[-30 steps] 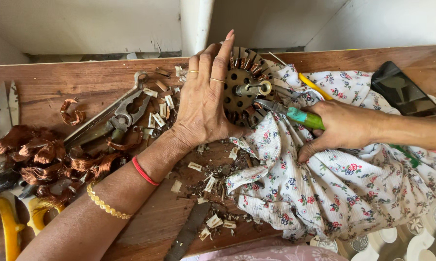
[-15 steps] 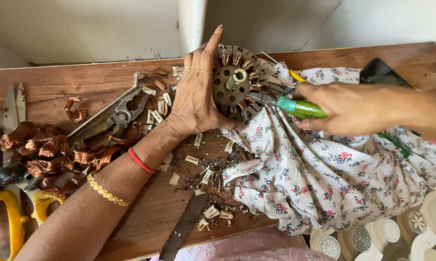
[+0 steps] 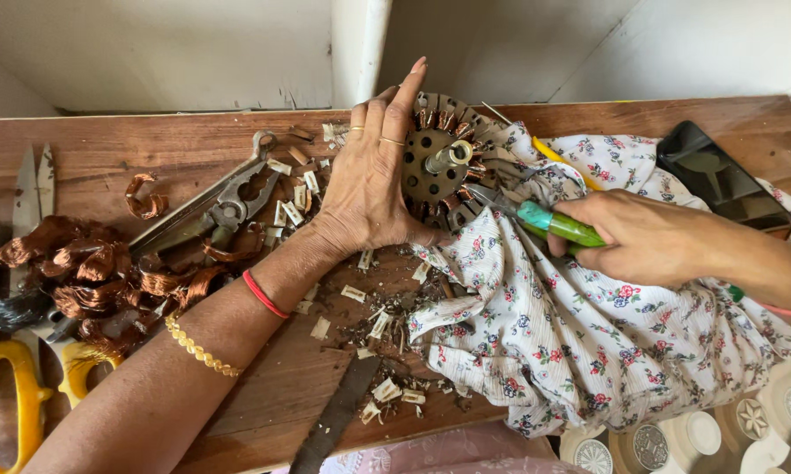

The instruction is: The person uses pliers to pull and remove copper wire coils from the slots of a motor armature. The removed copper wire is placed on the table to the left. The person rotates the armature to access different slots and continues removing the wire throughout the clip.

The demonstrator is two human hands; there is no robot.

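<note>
Head view: left hand [image 3: 373, 180] lies flat, fingers spread, pressing motor stator [image 3: 443, 167] on floral cloth [image 3: 579, 342] at worktop [image 3: 97, 145] centre; right hand [image 3: 645, 237] fist-tight round green-handled pliers [image 3: 544, 219], tips at stator windings; copper coils [image 3: 79, 268] far left.

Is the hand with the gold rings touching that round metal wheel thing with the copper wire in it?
Touching. The head view shows the left hand pressed flat against the round metal motor core, its thumb under the rim.
</note>
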